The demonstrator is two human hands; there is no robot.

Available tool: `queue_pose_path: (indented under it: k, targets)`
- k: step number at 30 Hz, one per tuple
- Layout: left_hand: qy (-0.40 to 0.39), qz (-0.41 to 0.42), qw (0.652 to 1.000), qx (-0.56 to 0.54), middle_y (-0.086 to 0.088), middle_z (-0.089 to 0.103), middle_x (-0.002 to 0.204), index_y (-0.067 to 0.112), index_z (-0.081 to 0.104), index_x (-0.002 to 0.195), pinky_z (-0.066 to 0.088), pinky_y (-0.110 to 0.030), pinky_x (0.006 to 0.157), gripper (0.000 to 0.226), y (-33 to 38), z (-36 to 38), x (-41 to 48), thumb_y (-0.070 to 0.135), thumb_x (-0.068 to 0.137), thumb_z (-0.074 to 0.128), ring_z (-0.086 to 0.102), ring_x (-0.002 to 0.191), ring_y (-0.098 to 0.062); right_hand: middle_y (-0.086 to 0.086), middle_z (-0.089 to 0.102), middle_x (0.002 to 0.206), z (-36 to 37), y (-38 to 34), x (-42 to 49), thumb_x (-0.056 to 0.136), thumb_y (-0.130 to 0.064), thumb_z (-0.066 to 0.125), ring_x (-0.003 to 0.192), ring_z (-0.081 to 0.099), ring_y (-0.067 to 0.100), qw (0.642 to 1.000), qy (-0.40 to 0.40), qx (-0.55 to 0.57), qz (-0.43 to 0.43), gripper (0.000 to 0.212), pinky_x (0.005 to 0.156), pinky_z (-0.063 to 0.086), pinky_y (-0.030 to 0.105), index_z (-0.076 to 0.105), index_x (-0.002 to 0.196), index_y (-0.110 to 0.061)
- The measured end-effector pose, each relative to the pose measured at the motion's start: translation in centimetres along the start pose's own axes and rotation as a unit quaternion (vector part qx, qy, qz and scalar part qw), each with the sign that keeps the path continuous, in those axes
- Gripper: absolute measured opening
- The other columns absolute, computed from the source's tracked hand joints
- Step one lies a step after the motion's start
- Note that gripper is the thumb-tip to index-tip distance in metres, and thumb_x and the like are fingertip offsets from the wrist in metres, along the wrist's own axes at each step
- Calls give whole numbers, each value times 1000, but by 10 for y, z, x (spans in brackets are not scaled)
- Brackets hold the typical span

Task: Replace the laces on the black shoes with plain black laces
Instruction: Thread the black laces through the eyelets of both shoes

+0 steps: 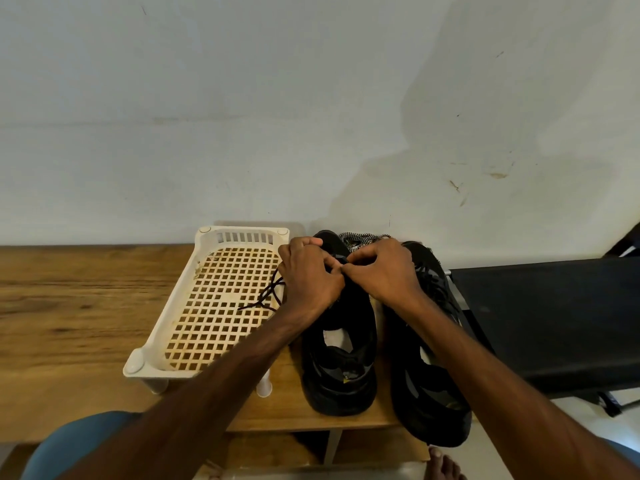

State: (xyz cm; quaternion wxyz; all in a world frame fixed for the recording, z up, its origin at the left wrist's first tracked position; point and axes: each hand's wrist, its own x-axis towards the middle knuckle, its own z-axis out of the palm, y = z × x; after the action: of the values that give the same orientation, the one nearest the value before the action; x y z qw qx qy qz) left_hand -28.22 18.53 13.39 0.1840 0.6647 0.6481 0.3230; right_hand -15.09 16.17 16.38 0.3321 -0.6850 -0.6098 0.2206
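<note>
Our left hand (308, 275) and right hand (384, 271) meet thumb to thumb, each pinching the black lace (266, 296) over the left shoe (341, 372). It stands beside the right shoe (429, 403), 2 matte black shoes on the wooden table (69, 306). The lace's tail trails across the white basket (166, 327).

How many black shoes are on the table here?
2. The left shoe stands beside the white tray; the right shoe stands next to it at the table's right edge. None looks hidden.

Bare forearms (221, 372); blue trousers (72, 441); bare foot (446, 464).
</note>
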Motion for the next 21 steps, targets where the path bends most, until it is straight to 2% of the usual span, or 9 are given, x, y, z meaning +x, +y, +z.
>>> queue_pose_path:
  k: [3, 10, 14, 18, 21]
  targets:
    - [10, -19, 1000, -15, 5, 52, 131, 31, 76, 81, 34, -38, 104, 9, 0, 2, 1, 22, 84, 76, 36, 128, -22, -8, 79, 89, -2, 4, -6, 79, -26, 79, 88, 71, 3, 1000, -10, 24, 18, 23, 87, 59, 28, 82, 102, -22]
    - [24, -33, 999, -28, 5, 49, 133, 28, 75, 86, 30, -39, 108, 4, 1, 7, -4, 24, 87, 74, 33, 131, -20, -9, 79, 96, -5, 2, -9, 83, -24, 72, 96, 70, 5, 999, -25, 24, 31, 25, 94, 57, 30, 81, 107, -26]
    - [12, -29, 997, -64, 3, 52, 133, 24, 79, 94, 28, -32, 106, 8, 0, 5, -2, 24, 88, 75, 36, 131, -19, -7, 79, 99, -6, 2, -9, 83, -22, 71, 98, 71, 7, 999, -34, 19, 26, 27, 94, 57, 31, 81, 108, -24]
    - [11, -35, 997, -62, 5, 50, 137, 23, 80, 98, 32, -41, 109, 10, 4, 4, -5, 25, 90, 74, 34, 132, -19, -6, 79, 92, -8, 2, -8, 80, -19, 73, 93, 72, 7, 999, -41, 11, 26, 30, 96, 58, 33, 80, 109, -21]
    - [5, -49, 998, -47, 5, 47, 142, 22, 79, 99, 30, -45, 109, 10, 8, 4, -7, 24, 91, 73, 32, 136, -20, -6, 79, 91, -8, 2, -6, 81, -18, 74, 97, 72, 7, 998, -48, 9, 29, 40, 99, 56, 34, 74, 121, -13]
